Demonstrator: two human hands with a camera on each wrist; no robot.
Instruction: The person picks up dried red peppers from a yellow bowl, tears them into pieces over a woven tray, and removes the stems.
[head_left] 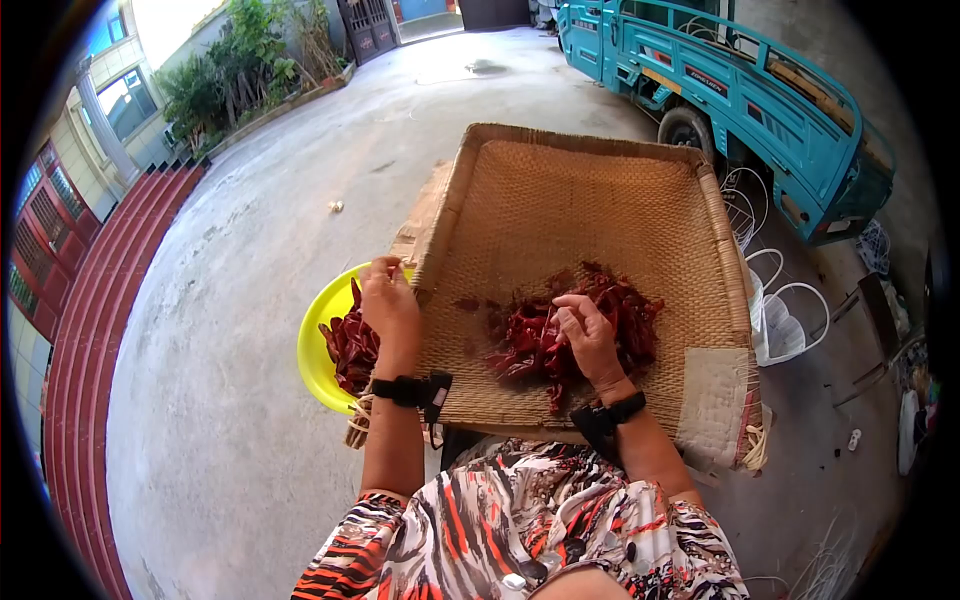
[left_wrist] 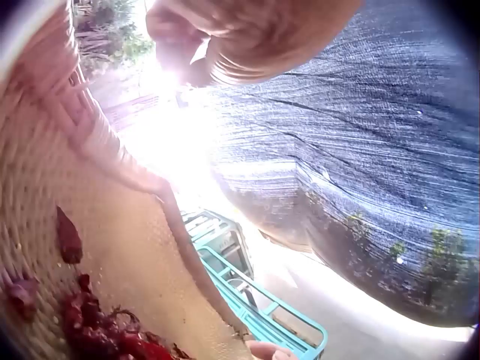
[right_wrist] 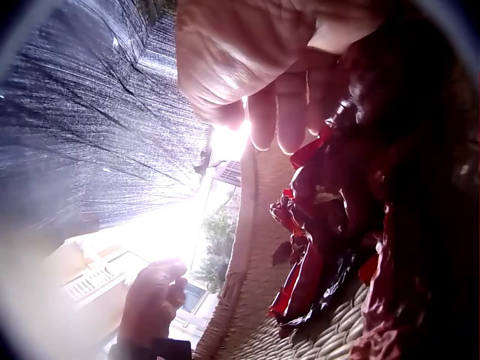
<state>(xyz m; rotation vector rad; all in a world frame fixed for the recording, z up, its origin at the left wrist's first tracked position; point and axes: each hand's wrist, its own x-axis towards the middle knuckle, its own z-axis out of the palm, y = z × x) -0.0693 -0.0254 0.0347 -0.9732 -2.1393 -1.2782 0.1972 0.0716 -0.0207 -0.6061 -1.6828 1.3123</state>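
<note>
Dark red dried chili peppers [head_left: 630, 325] lie in a loose heap on a woven basket tray [head_left: 590, 210], several looking split or crumpled. My right hand [head_left: 590, 345] hangs over the heap with its fingers loosely extended downward. In the right wrist view, the fingertips [right_wrist: 291, 139] come right to the edge of the peppers. Raised at the tray's left rim, my left hand [head_left: 390, 315] overlaps a yellow basin [head_left: 317, 365] with more dried chilies [head_left: 350, 350] in it. Its fingers [left_wrist: 172, 37] bend toward the thumb; glare around the tips leaves me unable to tell whether they hold anything.
A flat patch [head_left: 715, 405] covers the tray's near right corner. White bags [head_left: 785, 325] stand on the ground to the right. A teal cargo tricycle [head_left: 740, 110] is parked behind them, and red steps [head_left: 105, 330] run along the left.
</note>
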